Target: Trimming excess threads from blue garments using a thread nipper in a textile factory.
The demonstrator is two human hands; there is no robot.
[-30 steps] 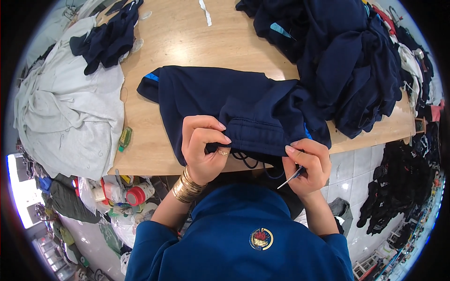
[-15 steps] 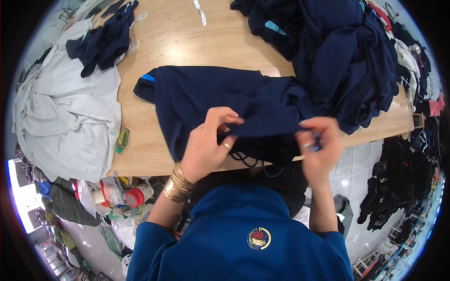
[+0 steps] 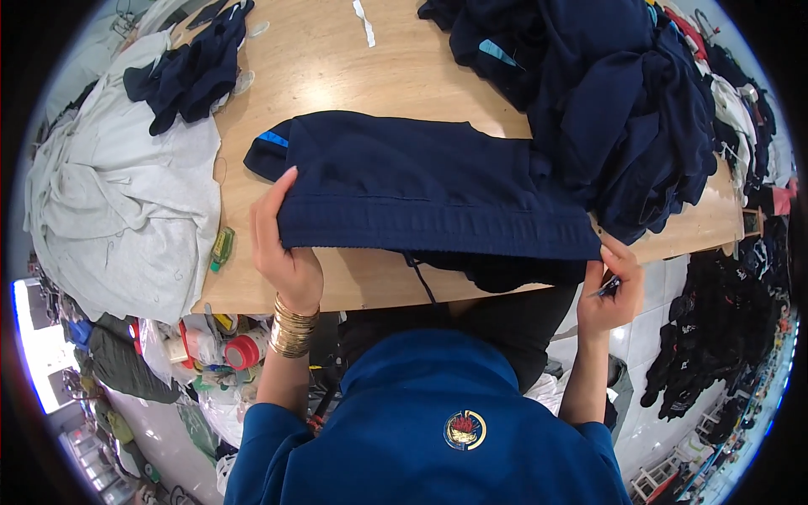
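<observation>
A navy garment (image 3: pixel 404 160) with a wide elastic waistband (image 3: pixel 438 225) lies over the table's front edge, the band stretched out from side to side. Its left end is gripped by my left hand (image 3: pixel 286 252), thumb below and fingers behind the cloth. At the other end, my right hand (image 3: pixel 613 290) pinches the band's corner. A small dark tool, perhaps thread snips (image 3: pixel 608 286), is tucked in that same hand. Below the band hangs a dark drawstring (image 3: pixel 423 282). A bright blue patch (image 3: pixel 271 139) shows at the garment's far left corner.
A large heap of navy garments (image 3: pixel 606 109) covers the table's right side. Light grey cloth (image 3: pixel 126 185) drapes over the left, with a small navy piece (image 3: pixel 194 76) on top. A small green-and-yellow packet (image 3: pixel 222 249) lies near my left hand. Below stands a red-lidded container (image 3: pixel 242 353).
My hands have moved apart, the left one outward to the left and the right slightly right. The waistband, bunched before, is now spread straight between them.
</observation>
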